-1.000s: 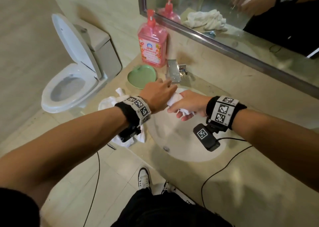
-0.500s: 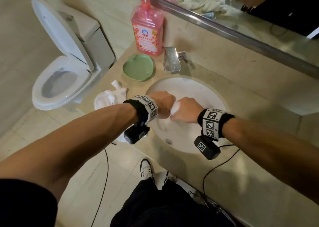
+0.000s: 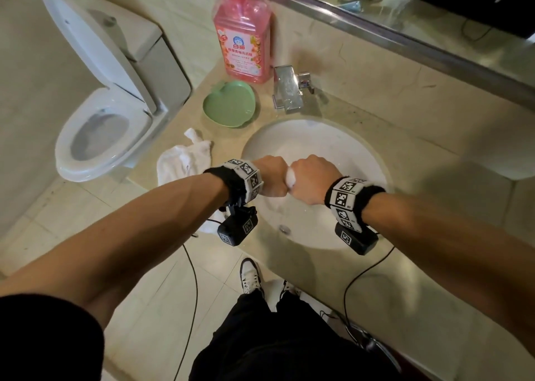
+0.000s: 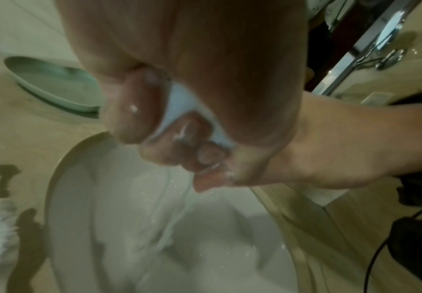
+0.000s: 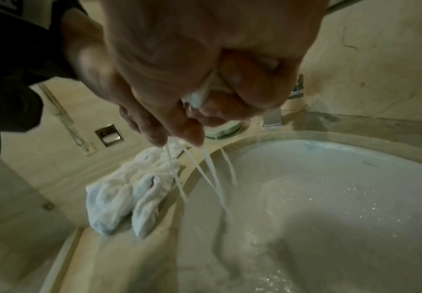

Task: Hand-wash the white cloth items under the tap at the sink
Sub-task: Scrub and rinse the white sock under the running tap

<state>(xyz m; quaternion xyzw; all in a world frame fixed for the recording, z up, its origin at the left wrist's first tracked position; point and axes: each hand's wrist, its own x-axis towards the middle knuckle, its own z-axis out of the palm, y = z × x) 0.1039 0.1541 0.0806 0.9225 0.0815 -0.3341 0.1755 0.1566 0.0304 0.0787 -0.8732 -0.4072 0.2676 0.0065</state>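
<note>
over sink [image 3: 373, 160]: left hand [image 3: 270, 175], right hand [image 3: 314, 178] fisted knuckle-to-knuckle, wringing white cloth [image 3: 290, 177].

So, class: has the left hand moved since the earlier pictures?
Yes. The left hand drew back from the tap toward the sink's middle, gripping the cloth.

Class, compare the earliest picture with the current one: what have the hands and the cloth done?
Both hands, left hand and right hand, drew back from the tap over the basin, fists closing on the white cloth, wringing out water. Spare cloths stayed.
</note>
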